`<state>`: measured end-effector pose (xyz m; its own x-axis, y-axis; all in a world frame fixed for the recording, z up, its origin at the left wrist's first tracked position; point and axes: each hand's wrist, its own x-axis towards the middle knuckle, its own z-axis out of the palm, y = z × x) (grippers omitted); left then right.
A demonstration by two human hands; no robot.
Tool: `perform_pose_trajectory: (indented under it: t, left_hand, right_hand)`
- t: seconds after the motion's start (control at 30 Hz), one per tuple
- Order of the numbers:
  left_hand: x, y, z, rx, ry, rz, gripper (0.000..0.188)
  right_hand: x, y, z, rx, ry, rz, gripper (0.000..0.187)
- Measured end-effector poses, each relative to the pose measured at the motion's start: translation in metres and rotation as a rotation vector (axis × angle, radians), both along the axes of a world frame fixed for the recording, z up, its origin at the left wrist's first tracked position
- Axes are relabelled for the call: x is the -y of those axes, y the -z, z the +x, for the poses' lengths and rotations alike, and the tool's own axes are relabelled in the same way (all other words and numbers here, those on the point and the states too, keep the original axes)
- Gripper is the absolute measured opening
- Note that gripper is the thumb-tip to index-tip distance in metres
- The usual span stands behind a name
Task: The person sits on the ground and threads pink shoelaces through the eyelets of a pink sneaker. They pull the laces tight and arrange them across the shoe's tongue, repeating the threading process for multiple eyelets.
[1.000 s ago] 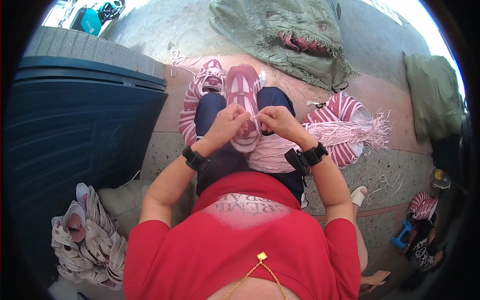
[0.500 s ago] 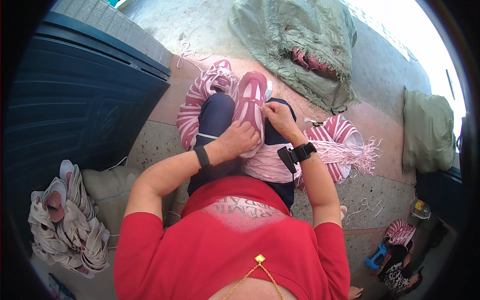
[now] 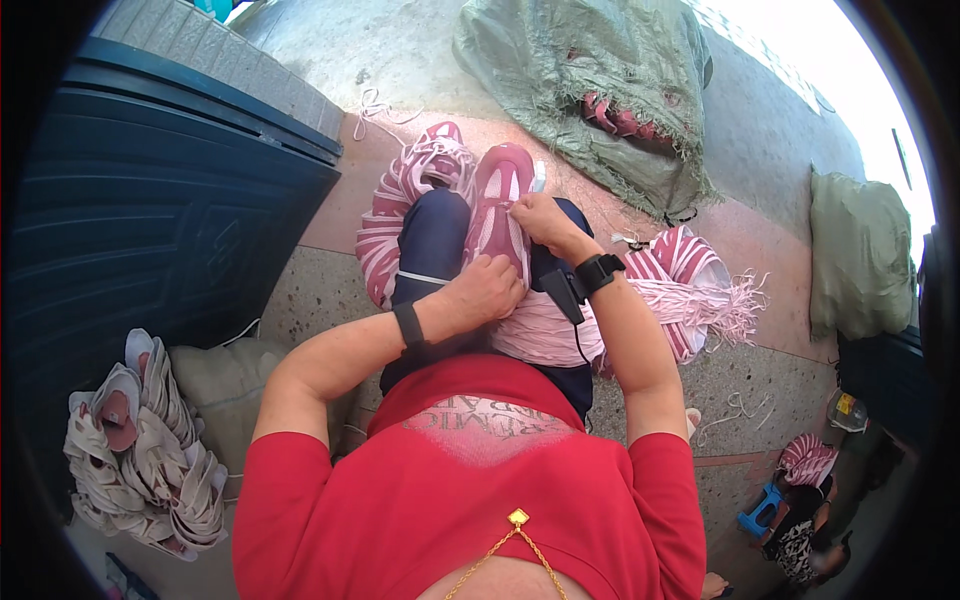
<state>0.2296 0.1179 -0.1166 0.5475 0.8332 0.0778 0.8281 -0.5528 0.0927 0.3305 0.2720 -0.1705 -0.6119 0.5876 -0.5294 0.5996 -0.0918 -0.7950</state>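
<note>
A pink shoe upper (image 3: pixel 497 232) with pale panels lies lengthwise across my lap, its rounded toe pointing away from me. My left hand (image 3: pixel 485 291) grips its near end with curled fingers. Over its right side, near the middle, my right hand (image 3: pixel 548 224) holds thumb and fingertips pinched together; whatever sits between them is too small to make out. A thick bundle of pale pink laces (image 3: pixel 545 331) runs across my right thigh beneath my right forearm. The underside of the upper is hidden.
Stacked pink-striped uppers lie left (image 3: pixel 380 245) and right (image 3: pixel 688 250) of my knees. A torn green sack (image 3: pixel 610 60) stands ahead, another sack (image 3: pixel 858 255) far right. White uppers (image 3: pixel 140 450) pile up left by a dark blue door (image 3: pixel 160 190). Another person (image 3: pixel 800 535) sits low at right.
My right hand has shifted left and slightly up, from the upper's right edge to over its surface. My left hand has moved slightly right along the near end.
</note>
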Motion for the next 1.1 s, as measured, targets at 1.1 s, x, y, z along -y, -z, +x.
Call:
perform_pose_trajectory:
  t: [1.1]
  left_hand:
    - [0.059, -0.139, -0.356, -0.154, -1.007, 0.149, 0.022]
  right_hand:
    - [-0.015, -0.055, 0.202, 0.005, 0.188, 0.310, 0.024]
